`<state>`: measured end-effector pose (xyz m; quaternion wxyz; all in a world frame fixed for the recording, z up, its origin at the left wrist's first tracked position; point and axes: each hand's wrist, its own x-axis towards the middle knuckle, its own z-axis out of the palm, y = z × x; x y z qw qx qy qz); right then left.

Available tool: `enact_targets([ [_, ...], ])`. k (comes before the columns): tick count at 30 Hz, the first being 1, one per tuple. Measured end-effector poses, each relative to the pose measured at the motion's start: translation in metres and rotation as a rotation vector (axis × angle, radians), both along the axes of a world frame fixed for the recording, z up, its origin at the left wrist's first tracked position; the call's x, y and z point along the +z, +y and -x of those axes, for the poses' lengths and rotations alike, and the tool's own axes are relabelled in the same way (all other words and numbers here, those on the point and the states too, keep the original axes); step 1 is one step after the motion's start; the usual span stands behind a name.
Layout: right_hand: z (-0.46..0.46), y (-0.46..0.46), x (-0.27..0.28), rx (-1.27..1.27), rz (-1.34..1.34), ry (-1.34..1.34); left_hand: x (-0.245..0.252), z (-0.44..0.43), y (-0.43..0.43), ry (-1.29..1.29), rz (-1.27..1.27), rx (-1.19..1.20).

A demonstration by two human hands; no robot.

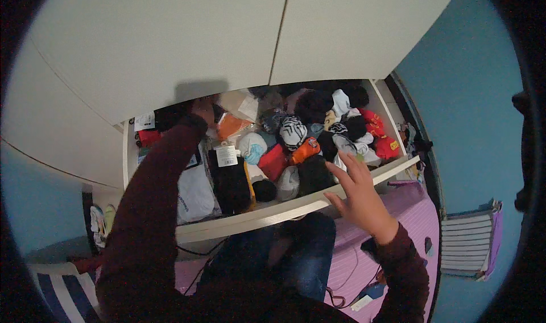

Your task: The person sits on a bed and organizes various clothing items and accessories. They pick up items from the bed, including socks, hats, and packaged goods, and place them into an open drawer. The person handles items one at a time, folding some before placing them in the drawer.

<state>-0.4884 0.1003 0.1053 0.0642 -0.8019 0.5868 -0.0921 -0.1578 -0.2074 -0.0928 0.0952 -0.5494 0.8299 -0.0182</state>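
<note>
A pulled-out white drawer (273, 212) holds many balled and folded socks. My left hand (204, 111) reaches into its back left part, beside an orange item in clear plastic (231, 125); its fingers are dark and partly hidden, so its hold cannot be told. My right hand (356, 193) hovers over the front edge at the right, fingers spread, holding nothing. Near it lie a black sock ball (315, 175) and an orange sock ball (305, 150). Red socks (386, 147) sit at the right side. Black socks with a white tag (227, 155) and white socks in clear packaging (195, 193) lie at the left.
White cabinet doors (192, 32) rise above the drawer. A pink mat or sheet (396, 225) lies below at the right, with a cord and a tagged item (362, 302) on it. A striped folded item (467, 244) is against the blue wall at the right.
</note>
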Motion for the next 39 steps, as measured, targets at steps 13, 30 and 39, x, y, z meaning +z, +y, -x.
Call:
enact_targets([
  [13,-0.014,0.034,-0.095,-0.258,0.173,0.030,-0.030,-0.011,-0.018,-0.221,0.041,-0.313],
  [30,-0.008,0.038,-0.098,-0.217,0.322,0.038,0.015,-0.023,0.033,-0.257,-0.081,-0.387],
  [39,-0.009,0.039,-0.103,-0.215,0.396,0.009,0.124,-0.040,0.094,-0.072,-0.001,-0.580],
])
